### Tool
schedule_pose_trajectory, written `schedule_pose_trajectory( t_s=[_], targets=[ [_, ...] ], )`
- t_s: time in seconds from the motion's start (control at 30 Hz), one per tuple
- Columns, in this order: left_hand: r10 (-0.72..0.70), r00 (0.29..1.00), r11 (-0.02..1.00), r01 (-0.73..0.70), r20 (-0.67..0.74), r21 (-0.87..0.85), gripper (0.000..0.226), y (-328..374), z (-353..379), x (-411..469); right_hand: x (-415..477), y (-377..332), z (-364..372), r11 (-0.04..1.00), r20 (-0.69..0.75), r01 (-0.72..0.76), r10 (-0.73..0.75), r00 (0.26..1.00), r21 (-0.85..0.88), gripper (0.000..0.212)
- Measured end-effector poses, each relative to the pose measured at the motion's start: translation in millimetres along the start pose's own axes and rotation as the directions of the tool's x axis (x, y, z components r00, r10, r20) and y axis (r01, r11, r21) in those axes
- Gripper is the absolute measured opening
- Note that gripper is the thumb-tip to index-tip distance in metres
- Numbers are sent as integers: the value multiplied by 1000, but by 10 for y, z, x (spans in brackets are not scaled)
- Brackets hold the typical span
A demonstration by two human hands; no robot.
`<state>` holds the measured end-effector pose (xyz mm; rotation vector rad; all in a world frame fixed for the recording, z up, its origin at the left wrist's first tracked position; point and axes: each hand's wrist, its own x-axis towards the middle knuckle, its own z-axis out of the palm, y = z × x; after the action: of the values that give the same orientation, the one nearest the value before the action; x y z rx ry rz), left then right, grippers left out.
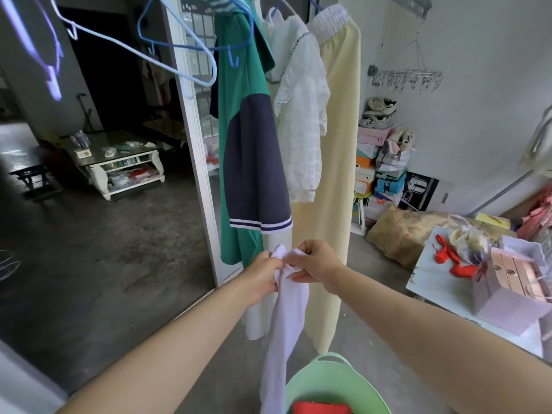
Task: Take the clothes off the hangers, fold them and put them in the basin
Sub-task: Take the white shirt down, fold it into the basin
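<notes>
Hands: left [263, 276] and right [316, 264] both pinch the white cloth's [283, 324] top.
Basin [352, 383]: green, below — something red inside, perhaps folded.

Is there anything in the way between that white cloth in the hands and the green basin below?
Nothing visible blocks it. The left hand and right hand hold the white cloth, which hangs down just left of the green basin. The basin's top is open, with a red item already inside.
</notes>
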<state>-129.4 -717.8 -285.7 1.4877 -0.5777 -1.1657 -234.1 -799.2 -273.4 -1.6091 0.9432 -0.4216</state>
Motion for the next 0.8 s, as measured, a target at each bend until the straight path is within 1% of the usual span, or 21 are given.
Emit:
schedule_pose_trajectory(
  t_s=[0.07,0.1,0.13,0.17,0.23,0.27,0.3,0.33,0.37,0.4,0.47,0.53,0.57,0.6,0.7,0.8],
  targets=[
    [40,995,997,-33,95,-76,18,-23,-29,-13,8,-17,-34,1000,13,-17,17,1000,-5,21],
    [85,985,996,-78,151,-52,28,-39,-52,-8,24,-30,-45,1000,9,-22,23,1000,-13,21],
    [128,967,991,-135,220,15,34,-53,-68,2,31,-42,-61,999,-1,-23,23,1000,-37,22],
    [166,951,976,-197,260,97,34,-64,-76,3,43,-50,-68,998,-8,-18,18,1000,-63,22],
    [235,942,927,-292,240,236,29,-79,-67,7,47,-52,-80,996,10,18,-17,1000,-84,23],
    [278,941,901,-326,194,287,26,-75,-59,17,30,-53,-84,997,32,42,-40,999,-71,23],
    [313,939,882,-343,141,324,29,-69,-56,25,11,-53,-94,997,47,65,-63,997,-36,23],
    [335,938,877,-345,90,335,29,-66,-66,36,-15,-52,-111,997,54,72,-73,996,10,22],
    [341,938,883,-342,62,321,24,-64,-98,60,-19,-40,-135,997,48,56,-59,997,61,20],
    [336,940,894,-339,62,294,21,-59,-137,75,-17,-19,-168,994,27,22,-25,999,110,18],
    [326,938,908,-346,120,238,23,-40,-216,85,32,74,-258,984,0,-90,91,996,154,12],
    [316,934,911,-348,166,223,25,-16,-267,67,23,176,-341,960,80,-246,237,968,135,21],
    [310,934,913,-344,176,218,27,-9,-279,60,2,220,-379,945,140,-310,295,945,102,23],
    [300,935,917,-337,187,214,32,-10,-288,60,-15,265,-411,938,197,-341,322,926,69,21],
    [268,935,924,-317,231,213,43,-5,-284,42,-76,331,-464,952,314,-306,292,903,-6,21],
    [247,937,929,-302,248,215,48,-2,-290,17,-73,377,-486,963,393,-268,245,887,5,19]
  ],
)
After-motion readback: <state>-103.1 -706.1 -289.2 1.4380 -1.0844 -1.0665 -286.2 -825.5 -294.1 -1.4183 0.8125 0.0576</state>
